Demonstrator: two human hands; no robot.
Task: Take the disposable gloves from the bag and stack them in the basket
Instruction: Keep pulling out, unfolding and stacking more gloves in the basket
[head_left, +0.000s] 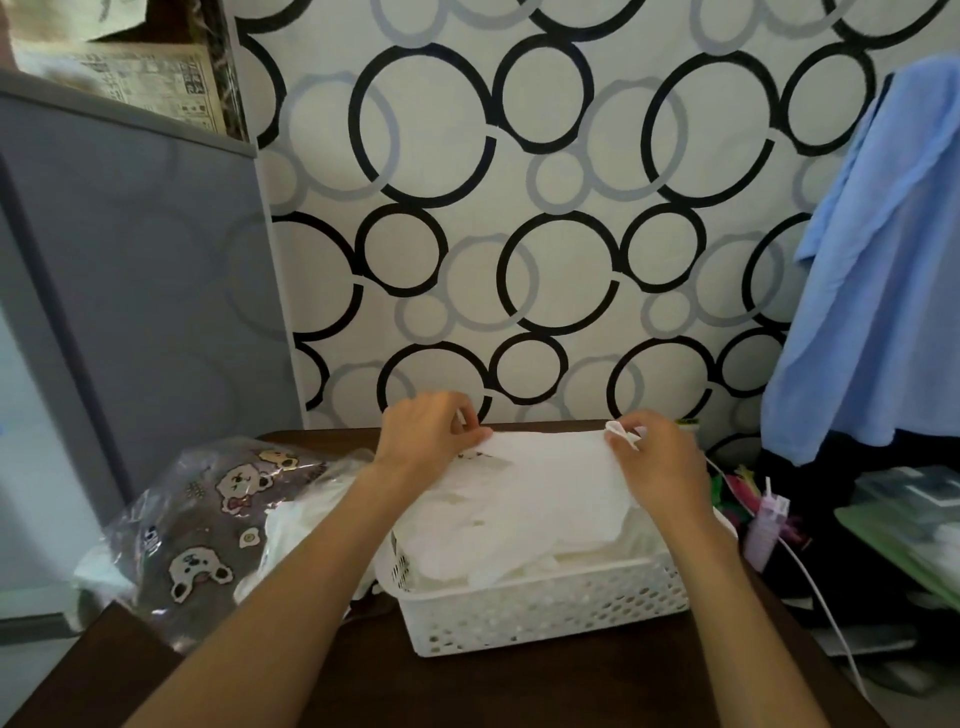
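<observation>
The left hand pinches one far corner of a thin white glove and the right hand pinches the other, holding it stretched over the pile of gloves in the white basket on the dark table; the bear-print bag lies just left of the basket

You have one wide-angle view, worn on your head, looking forward and down over your own forearms. It sits close above the dark bench, whose near edge runs out of the bottom of the frame. It faces the circle-patterned wall straight ahead, which fills the upper half.
</observation>
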